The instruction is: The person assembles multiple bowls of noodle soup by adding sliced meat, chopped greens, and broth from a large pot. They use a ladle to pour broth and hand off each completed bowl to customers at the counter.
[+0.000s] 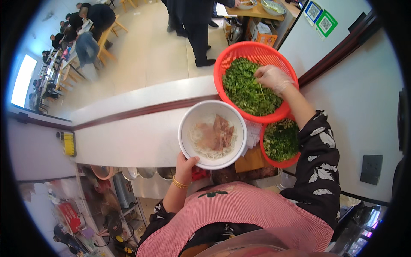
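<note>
My left hand (185, 171) grips the near left edge of a white bowl (187, 122), its thumb over the rim. Pale noodles (212, 153) fill the bowl's bottom, with slices of brown meat (221, 132) on top, partly hazed as if by steam. In a clear plastic glove, my right hand (274, 79) reaches over a large red basket (257, 52) of chopped green herbs (246, 90) that look like cilantro. Its fingers are closed, with a green stem at the tips. Below that arm sits a smaller red basket (283, 163) of chopped scallions (280, 141), partly covered by my sleeve.
A white counter (128, 143) runs left of the bowl. Between me and the bowl are a wooden board (249, 160) and a tray of dark meat (227, 174). Metal pots (147, 172) stand at the lower left. Beyond the ledge, a person in dark clothes (198, 34) stands.
</note>
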Available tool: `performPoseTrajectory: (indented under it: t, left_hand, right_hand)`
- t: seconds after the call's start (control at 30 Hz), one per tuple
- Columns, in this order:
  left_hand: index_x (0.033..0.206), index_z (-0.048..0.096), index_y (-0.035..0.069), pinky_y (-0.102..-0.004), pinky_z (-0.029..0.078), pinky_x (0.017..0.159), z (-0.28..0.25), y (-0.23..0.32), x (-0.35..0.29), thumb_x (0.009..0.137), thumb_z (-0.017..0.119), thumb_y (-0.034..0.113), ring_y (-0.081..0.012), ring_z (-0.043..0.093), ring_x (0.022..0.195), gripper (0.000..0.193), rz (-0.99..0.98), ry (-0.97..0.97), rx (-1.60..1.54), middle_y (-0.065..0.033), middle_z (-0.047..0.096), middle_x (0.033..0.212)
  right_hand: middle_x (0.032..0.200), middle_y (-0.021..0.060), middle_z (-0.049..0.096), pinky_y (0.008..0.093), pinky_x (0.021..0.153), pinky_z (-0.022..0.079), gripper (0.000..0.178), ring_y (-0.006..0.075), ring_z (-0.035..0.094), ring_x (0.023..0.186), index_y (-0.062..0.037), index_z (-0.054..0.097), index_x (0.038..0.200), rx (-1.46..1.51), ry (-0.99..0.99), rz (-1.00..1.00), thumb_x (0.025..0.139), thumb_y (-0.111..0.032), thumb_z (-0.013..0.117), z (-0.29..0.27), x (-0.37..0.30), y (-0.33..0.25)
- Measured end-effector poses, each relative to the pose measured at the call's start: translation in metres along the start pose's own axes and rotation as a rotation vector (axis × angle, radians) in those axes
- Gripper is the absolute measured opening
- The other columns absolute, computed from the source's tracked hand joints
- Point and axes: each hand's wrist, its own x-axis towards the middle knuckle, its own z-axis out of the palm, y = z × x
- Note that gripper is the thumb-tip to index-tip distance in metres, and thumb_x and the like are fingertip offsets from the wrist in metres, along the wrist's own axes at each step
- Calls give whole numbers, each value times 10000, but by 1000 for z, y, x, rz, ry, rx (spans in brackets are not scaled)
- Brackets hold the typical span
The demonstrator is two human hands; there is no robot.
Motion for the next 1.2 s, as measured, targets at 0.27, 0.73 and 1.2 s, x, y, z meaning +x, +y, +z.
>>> performPoseTrajectory:
  t: [0.27, 0.73, 1.2]
  left_hand:
    - [1172, 554, -36, -244, 453, 456, -8, 0, 0, 805, 659, 112, -120, 565, 538, 409, -43, 43, 22, -72, 656, 826]
    - [1200, 535, -36, -237, 445, 464, -2, 3, -13, 842, 610, 131, -119, 581, 554, 403, -27, 5, 22, -83, 665, 830]
    - [1221, 498, -48, -264, 475, 426, -39, -13, -33, 862, 619, 174, -177, 646, 522, 439, 85, -81, -1, -132, 684, 822]
  right_hand:
    - [1240, 234, 572, 467, 1017, 477, 470, 399, 565, 1194, -89, 640, 1195, -354, -217, -31, 778, -269, 760, 62, -6, -63]
    - [892, 120, 721, 325, 618, 545, 320, 155, 704, 715, -73, 684, 1174, 347, 129, -16, 885, -207, 705, 22, -32, -44]
    - [1010, 24, 666, 289, 709, 585, 190, 123, 624, 928, -58, 689, 1055, 827, 263, 1, 940, -210, 677, 35, -65, -78]
